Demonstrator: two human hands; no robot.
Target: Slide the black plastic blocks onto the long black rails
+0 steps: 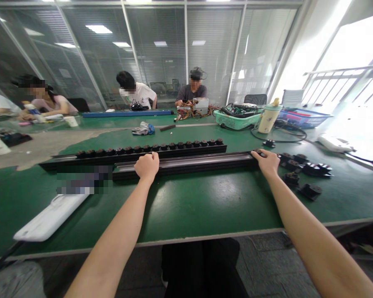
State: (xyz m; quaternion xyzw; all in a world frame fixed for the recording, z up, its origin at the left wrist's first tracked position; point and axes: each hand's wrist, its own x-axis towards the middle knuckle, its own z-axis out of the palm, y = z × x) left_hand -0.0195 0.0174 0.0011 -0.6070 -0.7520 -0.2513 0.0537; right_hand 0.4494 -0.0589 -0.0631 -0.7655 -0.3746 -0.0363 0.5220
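Rail (186, 166) of dark metal lies lengthwise on the green bench (205, 207), close to the near edge, with both of the person's hands on it. The left hand (146, 166) sits near the rail's left end in a tight, closed grip, its fingers curled over the top. The right hand (267, 162) is at the rail's right end, its grip narrow, with the fingers (257, 152) hooked over the metal. A second rail (133, 157) runs just behind the first, carrying a row of small black fittings (149, 146) along its top. Just beyond the right hand, black moulded blocks (301, 169) lie in a loose cluster. To the left, a flat white board (51, 217) sits at an angle, with a pixelated patch just beyond it. Farther along the bench are a crumpled cloth (143, 129), a green plastic basket (224, 120) of wiring, a cream flask (269, 118) and a blue tray (304, 118). Across the bench, a person in a dark T-shirt (191, 89) has both hands at a tangle of coloured wires (186, 111), a person in a white T-shirt (136, 93) leans near a long blue bar (127, 113), and another person (46, 101) works at the far left.
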